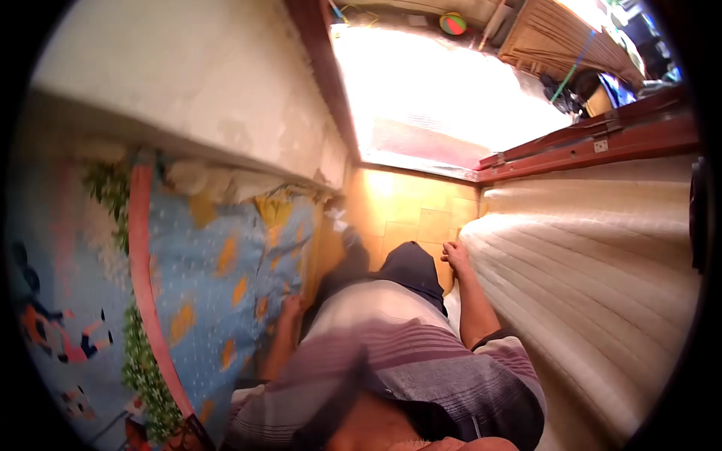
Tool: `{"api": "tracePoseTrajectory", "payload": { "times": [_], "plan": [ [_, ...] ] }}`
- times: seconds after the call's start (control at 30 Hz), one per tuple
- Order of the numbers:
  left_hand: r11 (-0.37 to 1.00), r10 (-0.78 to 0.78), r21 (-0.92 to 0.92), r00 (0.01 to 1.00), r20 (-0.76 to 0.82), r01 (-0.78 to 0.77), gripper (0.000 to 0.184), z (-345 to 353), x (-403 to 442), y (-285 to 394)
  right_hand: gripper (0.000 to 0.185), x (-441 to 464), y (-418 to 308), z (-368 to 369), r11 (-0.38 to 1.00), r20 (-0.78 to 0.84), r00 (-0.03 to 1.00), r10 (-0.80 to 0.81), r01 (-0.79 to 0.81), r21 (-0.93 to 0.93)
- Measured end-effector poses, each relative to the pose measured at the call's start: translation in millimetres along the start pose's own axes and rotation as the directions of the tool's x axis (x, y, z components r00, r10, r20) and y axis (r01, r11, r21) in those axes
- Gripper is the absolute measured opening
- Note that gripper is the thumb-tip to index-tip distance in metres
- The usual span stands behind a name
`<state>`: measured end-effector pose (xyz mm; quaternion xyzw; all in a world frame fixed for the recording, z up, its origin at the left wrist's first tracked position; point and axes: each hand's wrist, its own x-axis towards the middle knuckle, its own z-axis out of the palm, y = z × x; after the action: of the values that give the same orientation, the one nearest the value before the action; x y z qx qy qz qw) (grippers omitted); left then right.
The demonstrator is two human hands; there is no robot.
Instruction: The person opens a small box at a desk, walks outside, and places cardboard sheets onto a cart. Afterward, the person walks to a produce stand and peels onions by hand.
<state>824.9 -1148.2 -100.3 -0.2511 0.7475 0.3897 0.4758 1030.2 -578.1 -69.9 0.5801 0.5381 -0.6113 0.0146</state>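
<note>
My right hand [455, 255] hangs beside my dark trousers [412, 267], with its fingers loosely bent and slightly apart and nothing seen in them. It is close to the edge of a large quilted, cream-coloured padded sheet [571, 278]. My left hand [292, 304] hangs low at my other side, near a worn blue patterned covering [226, 248]. That hand is dim and blurred, so its fingers cannot be made out. A striped shirt [406, 331] covers my body.
Tan floor tiles [421, 225] lead to a doorway with a red-brown frame [587, 143] and a threshold [414, 170]. A stained wall [226, 98] stands at left. Outside, in glare, are a colourful ball [453, 24] and a slatted wooden panel [560, 37].
</note>
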Motion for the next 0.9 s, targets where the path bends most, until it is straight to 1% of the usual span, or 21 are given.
{"api": "tracePoseTrajectory", "payload": {
  "times": [0.03, 0.1, 0.13, 0.17, 0.23, 0.27, 0.3, 0.33, 0.37, 0.4, 0.43, 0.47, 0.5, 0.53, 0.57, 0.63, 0.67, 0.73, 0.77, 0.83, 0.9],
  "plan": [
    [1.0, 0.021, -0.012, 1.0, -0.01, -0.021, 0.032, 13, -21, 52, 0.026, 6, 2, -2, 1.0, -0.007, 1.0, -0.002, 0.002, 0.027],
    [0.996, 0.081, -0.043, 0.996, -0.038, -0.083, 0.024, 37, -33, 141, 0.025, 15, 1, -17, 0.997, -0.016, 0.999, 0.034, -0.035, -0.071],
    [0.986, 0.138, 0.088, 0.989, 0.046, -0.142, 0.042, 36, 6, 150, 0.024, 12, -9, -22, 0.995, -0.061, 0.996, 0.071, -0.075, -0.067],
    [0.978, 0.187, 0.086, 0.981, 0.054, -0.191, 0.041, 43, 15, 175, 0.025, 21, -2, -29, 0.994, -0.07, 0.994, 0.086, -0.09, -0.062],
    [0.958, 0.275, 0.064, 0.959, 0.064, -0.279, 0.041, 70, 27, 227, 0.026, 51, 25, -47, 0.989, -0.058, 0.988, 0.146, -0.144, 0.029],
    [0.952, 0.3, 0.047, 0.953, 0.043, -0.302, 0.039, 84, 30, 249, 0.026, 62, 28, -58, 0.983, -0.06, 0.983, 0.171, -0.174, -0.052],
    [0.95, 0.313, -0.004, 0.95, 0.007, -0.313, 0.039, 102, 28, 271, 0.028, 64, -3, -73, 0.937, -0.03, 0.977, 0.209, -0.209, -0.28],
    [0.946, 0.318, -0.051, 0.947, -0.032, -0.319, 0.038, 116, 22, 288, 0.032, 69, -25, -84, 0.905, -0.037, 0.943, 0.33, -0.328, -0.27],
    [0.942, 0.317, -0.093, 0.946, -0.074, -0.323, 0.037, 125, 17, 301, 0.032, 82, -34, -94, 0.925, -0.022, 0.944, 0.328, -0.326, -0.197],
    [0.938, 0.329, -0.081, 0.939, -0.1, -0.337, 0.036, 135, 20, 307, 0.032, 109, -30, -109, 0.94, -0.047, 0.956, 0.289, -0.293, -0.176],
    [0.944, 0.32, -0.044, 0.941, -0.111, -0.326, 0.036, 147, 17, 318, 0.032, 127, -45, -122, 0.954, -0.075, 0.965, 0.25, -0.259, -0.155],
    [0.95, 0.31, 0.001, 0.944, -0.11, -0.312, 0.037, 143, 15, 315, 0.032, 131, -46, -124, 0.953, -0.088, 0.962, 0.26, -0.27, -0.139],
    [0.954, 0.3, 0.039, 0.947, -0.117, -0.298, 0.037, 152, 14, 319, 0.031, 139, -77, -134, 0.952, -0.097, 0.959, 0.265, -0.276, -0.131],
    [0.921, 0.361, 0.199, 0.925, -0.117, -0.334, 0.035, 151, 36, 306, 0.031, 148, -102, -145, 0.951, -0.106, 0.956, 0.273, -0.285, -0.123],
    [0.945, 0.301, 0.167, 0.948, -0.104, -0.282, 0.036, 156, 38, 298, 0.032, 173, -111, -156, 0.979, -0.128, 0.975, 0.181, -0.191, -0.069],
    [0.977, 0.193, 0.111, 0.979, -0.071, -0.184, 0.037, 179, 38, 309, 0.033, 213, -157, -181, 0.981, -0.1, 0.976, 0.195, -0.196, -0.007],
    [0.985, 0.147, 0.106, 0.986, -0.077, -0.139, 0.037, 188, 38, 315, 0.032, 227, -173, -183, 0.99, -0.134, 0.985, 0.112, -0.099, 0.103],
    [0.994, 0.049, 0.098, 0.995, -0.087, -0.04, 0.037, 206, 28, 329, 0.031, 245, -205, -182, 0.986, -0.158, 0.985, 0.066, -0.041, 0.16],
    [0.996, 0.069, 0.06, 0.996, -0.056, -0.066, 0.032, 213, 33, 333, 0.031, 253, -221, -183, 0.983, -0.173, 0.984, 0.043, -0.011, 0.185],
    [0.992, 0.121, -0.027, 0.993, 0.005, -0.121, 0.027, 227, 66, 343, 0.029, 278, -227, -176, 0.987, -0.156, 0.988, 0.015, 0.01, 0.161],
    [0.998, 0.056, -0.04, 0.997, 0.056, -0.054, 0.027, 241, 76, 383, 0.028, 290, -240, -166, 0.998, -0.086, 0.996, 0.01, -0.005, 0.06]
  ]
}}
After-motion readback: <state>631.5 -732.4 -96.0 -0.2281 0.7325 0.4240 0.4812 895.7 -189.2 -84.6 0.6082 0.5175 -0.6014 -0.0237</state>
